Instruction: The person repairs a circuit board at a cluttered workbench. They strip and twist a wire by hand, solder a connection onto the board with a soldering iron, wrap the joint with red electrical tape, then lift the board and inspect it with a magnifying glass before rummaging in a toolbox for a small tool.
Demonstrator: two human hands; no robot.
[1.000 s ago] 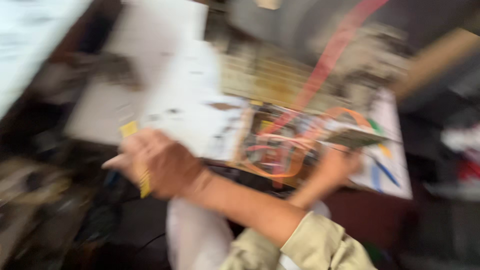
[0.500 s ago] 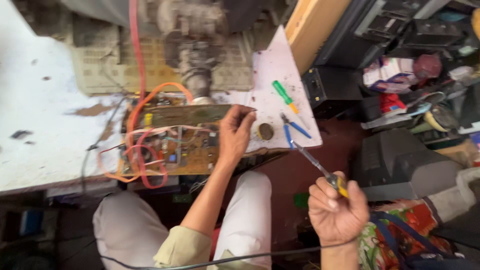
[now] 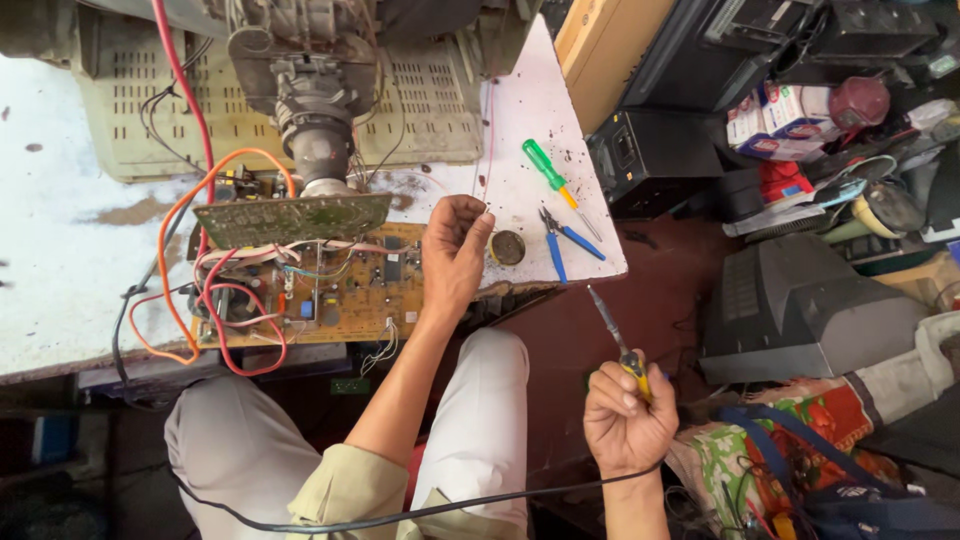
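The right hand (image 3: 628, 420) is gripping a yellow-handled soldering iron (image 3: 620, 345) away from the brown circuit board (image 3: 320, 295), while the left hand (image 3: 455, 250) is pinching thin solder wire beside it, joints seemingly untouched.

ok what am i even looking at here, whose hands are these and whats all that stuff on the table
This is one view from a camera worn on a person's head, looking down at their own lap and hands. The left hand hovers over a brown circuit board with red and orange wires, fingers pinched together. The right hand holds a soldering iron off to the side. On the white table lie a green screwdriver, blue-handled pliers and a small round tin.
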